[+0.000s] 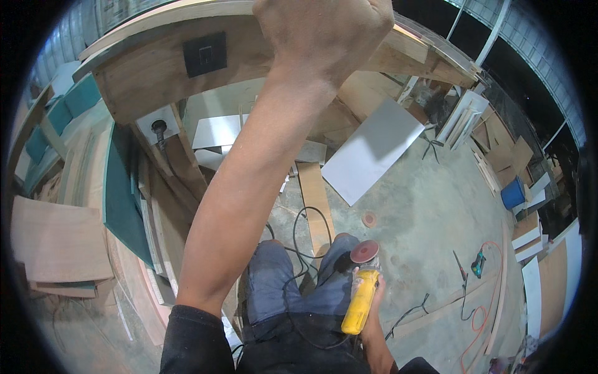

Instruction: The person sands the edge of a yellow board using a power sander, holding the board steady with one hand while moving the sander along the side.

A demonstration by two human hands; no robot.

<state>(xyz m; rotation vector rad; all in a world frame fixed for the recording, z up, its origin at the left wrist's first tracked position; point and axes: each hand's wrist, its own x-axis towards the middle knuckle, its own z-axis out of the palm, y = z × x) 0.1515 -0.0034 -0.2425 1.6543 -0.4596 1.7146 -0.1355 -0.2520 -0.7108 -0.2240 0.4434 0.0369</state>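
Observation:
My left arm reaches up through the middle of the view, close to the camera. At the upper edge my left hand [324, 25] is cut off, so its fingers are out of sight; behind it is the edge of a raised wooden bench or counter [143, 81]. Low by my right thigh, my right hand [377, 292] is closed round a yellow angle grinder [359, 305]. The grinder's reddish disc [364, 251] points away from me. A black cord [299, 336] runs from its rear end across my lap to the floor.
A white panel [374, 153] leans ahead of me. Sheets and boards [62, 237] are stacked at left, near a socket with a plug [159, 126]. A loose disc [369, 219], a green power tool [478, 265], an orange cord [500, 268] and a blue bucket [513, 193] are at right.

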